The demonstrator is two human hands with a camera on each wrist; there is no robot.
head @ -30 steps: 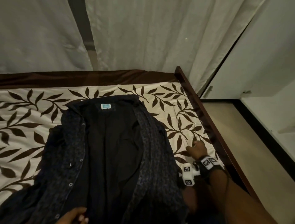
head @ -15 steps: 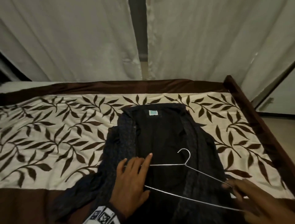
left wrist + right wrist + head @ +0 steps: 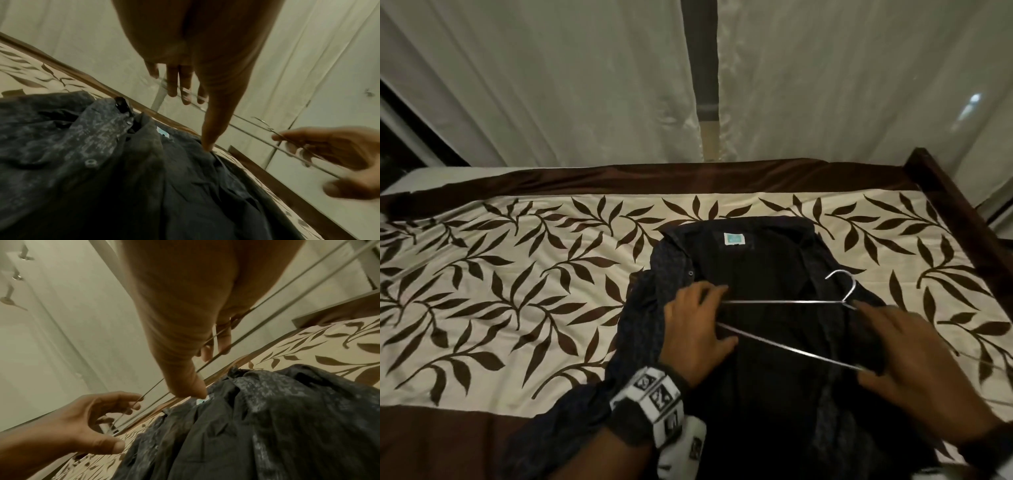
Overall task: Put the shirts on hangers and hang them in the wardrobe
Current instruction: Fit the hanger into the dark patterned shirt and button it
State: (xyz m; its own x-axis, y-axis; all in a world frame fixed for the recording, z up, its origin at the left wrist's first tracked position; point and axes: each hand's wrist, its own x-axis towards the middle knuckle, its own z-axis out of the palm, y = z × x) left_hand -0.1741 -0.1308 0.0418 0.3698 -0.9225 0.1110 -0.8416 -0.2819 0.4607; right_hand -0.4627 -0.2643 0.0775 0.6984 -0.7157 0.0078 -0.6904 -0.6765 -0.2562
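Wire hanger (image 3: 784, 318): held at both ends above the shirt, hook pointing toward the curtains.
L hand (image 3: 697, 334): fingers loosely curled round the hanger's left end, thumb below the lower wire.
R hand (image 3: 924, 373): pinches the right end; index finger lies along the upper wire nr the hook, thumb under the lower wire. Blurred in head view.
Dark shirt (image 3: 750, 274): flat on the bed, front open, collar at the far side, pale blue neck label (image 3: 734, 239) up. One sleeve trails toward the near edge, under the L wrist.

View notes: L wrist cam shows the R hand (image 3: 337, 155) w/ fingertips curled over both wires, plus shirt buttons (image 3: 90, 162) and a mottled print on the outer fabric. R wrist cam shows the L hand (image 3: 82, 421) w/ wire passing between curled fingers and thumb apart; also wall hooks (image 3: 12, 300) on a pale wall, not visible from the head cam.

Surface: bedspread (image 3: 517, 274), cream w/ brown leaf pattern, brown border. Dark wood bed frame (image 3: 955, 202) at right.
Room: pale curtains (image 3: 551, 85) behind the bed, narrow gap at centre.
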